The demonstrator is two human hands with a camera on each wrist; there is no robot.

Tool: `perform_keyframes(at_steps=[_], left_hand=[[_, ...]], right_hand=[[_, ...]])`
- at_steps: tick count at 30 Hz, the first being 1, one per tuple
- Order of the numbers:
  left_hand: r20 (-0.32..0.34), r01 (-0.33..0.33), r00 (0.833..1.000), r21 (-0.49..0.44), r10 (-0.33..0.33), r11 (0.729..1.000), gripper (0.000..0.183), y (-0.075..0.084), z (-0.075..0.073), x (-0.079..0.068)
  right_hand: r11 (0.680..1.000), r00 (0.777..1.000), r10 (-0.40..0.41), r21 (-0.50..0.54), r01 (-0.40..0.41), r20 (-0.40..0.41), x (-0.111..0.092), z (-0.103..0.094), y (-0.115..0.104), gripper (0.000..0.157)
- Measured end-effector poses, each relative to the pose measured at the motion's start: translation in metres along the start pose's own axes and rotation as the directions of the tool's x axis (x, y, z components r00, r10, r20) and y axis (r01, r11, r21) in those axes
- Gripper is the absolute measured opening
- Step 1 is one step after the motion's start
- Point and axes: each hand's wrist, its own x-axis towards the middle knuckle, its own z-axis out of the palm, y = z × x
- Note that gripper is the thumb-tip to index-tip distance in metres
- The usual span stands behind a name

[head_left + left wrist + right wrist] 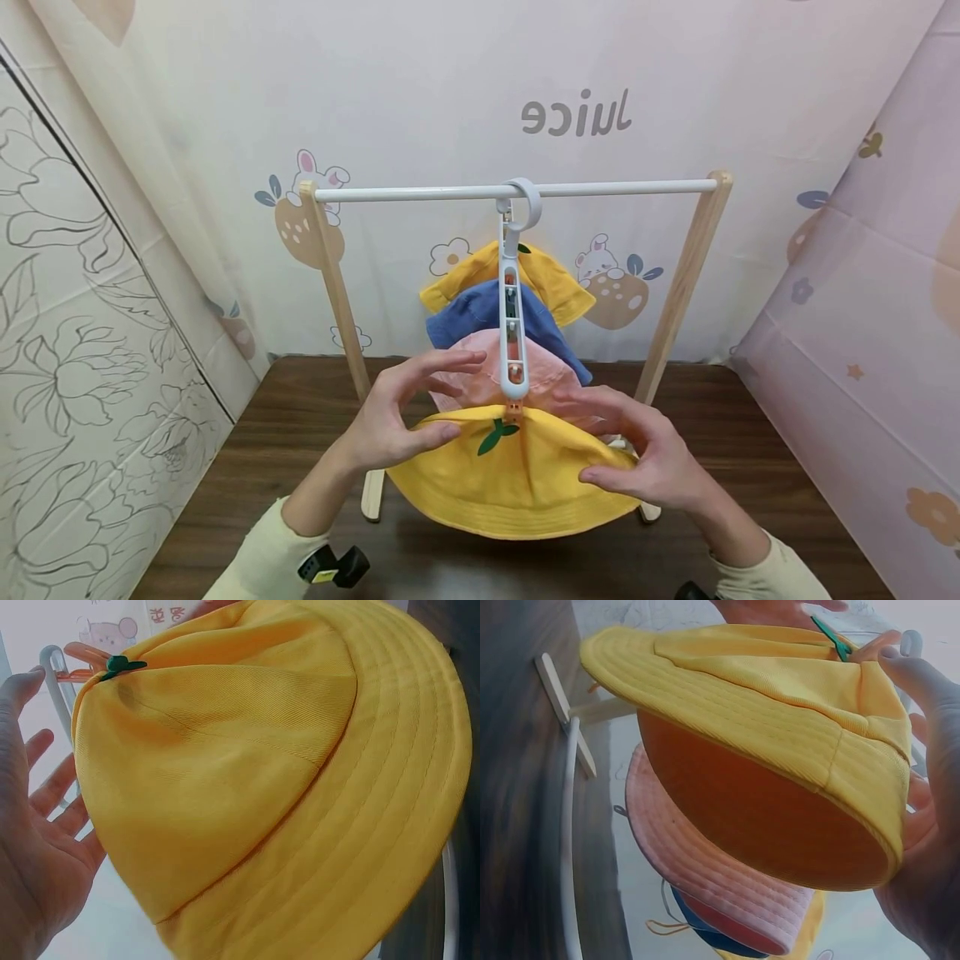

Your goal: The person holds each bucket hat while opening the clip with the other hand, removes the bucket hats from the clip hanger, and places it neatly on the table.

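Note:
A yellow bucket hat (517,483) with a green leaf hangs crown-up at the near end of a white hanger (512,333). An orange clip (86,664) pinches its top. Behind it along the hanger hang a pink hat (476,371), a blue hat (465,310) and another yellow hat (566,292). My left hand (393,417) is beside the near hat's left side, fingers spread and loosely bent, gripping nothing. On the opposite side my right hand (656,454) is held likewise, thumb in front of the brim; whether its fingers touch the cloth I cannot tell.
The hanger hooks over the white bar (420,194) of a rack with wooden legs (682,283), standing on a dark wooden table (292,433). Printed curtains (420,92) enclose the back and sides. A cord dangles below the hats in the right wrist view.

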Motion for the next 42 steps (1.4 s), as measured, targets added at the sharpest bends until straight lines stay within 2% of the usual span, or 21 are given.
perform_keyframes(at_steps=[8,16,24,27,37,42], left_hand=[[0.001,0.002,1.0,-0.013,-0.002,1.0,0.06,-0.001,0.0,-0.002],[-0.001,0.016,1.0,-0.007,-0.016,1.0,0.06,-0.002,-0.003,-0.005],[0.005,0.011,1.0,-0.022,-0.011,1.0,0.061,-0.002,-0.003,-0.005],[0.006,0.003,1.0,-0.023,-0.003,1.0,0.06,-0.001,-0.003,-0.005],[0.008,0.04,0.999,0.012,-0.041,0.999,0.06,0.002,-0.003,-0.003],[0.014,0.04,0.999,0.002,-0.04,0.999,0.06,0.004,-0.003,-0.002]], right_hand=[[1.0,1.0,-0.026,0.008,0.026,0.015,0.0,0.007,0.003,0.087],[0.998,0.998,-0.059,-0.022,0.059,-0.004,-0.001,0.009,0.006,0.082],[0.991,0.993,-0.114,-0.074,0.111,-0.039,-0.004,0.014,0.008,0.054],[0.989,0.992,-0.119,-0.092,0.115,-0.042,-0.005,0.015,0.009,0.048],[0.99,0.994,-0.103,-0.102,0.098,-0.041,-0.004,0.018,0.011,0.05],[0.985,0.985,-0.161,-0.077,0.157,-0.053,-0.004,0.022,0.016,0.048]])
